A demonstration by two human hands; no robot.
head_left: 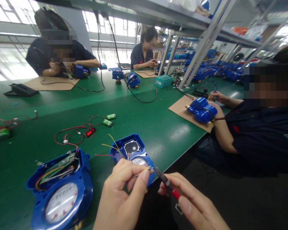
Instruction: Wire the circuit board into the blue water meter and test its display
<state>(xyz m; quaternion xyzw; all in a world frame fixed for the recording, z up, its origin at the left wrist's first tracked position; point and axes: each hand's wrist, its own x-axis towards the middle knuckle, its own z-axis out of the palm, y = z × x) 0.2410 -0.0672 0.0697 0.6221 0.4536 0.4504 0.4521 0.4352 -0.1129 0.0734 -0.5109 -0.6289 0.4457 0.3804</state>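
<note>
My left hand (124,191) pinches the ends of thin wires (147,168) between thumb and forefinger, above a blue meter housing (140,140) with an open top. Yellow and red wires stick out of that housing to the left. In my right hand (189,198) is a pair of cutters (169,185) with red and black handles, its dark tip just right of the wire ends and apart from them. Another blue meter (85,188), with a round white dial and a circuit board with wires inside, lies at the lower left.
A small red-lit display (90,132) and green batteries (108,122) lie wired together on the green table (139,118). At the right, a person's hands work beside a blue meter (201,110) on cardboard. Two people sit across the table. Metal shelving (204,41) rises above.
</note>
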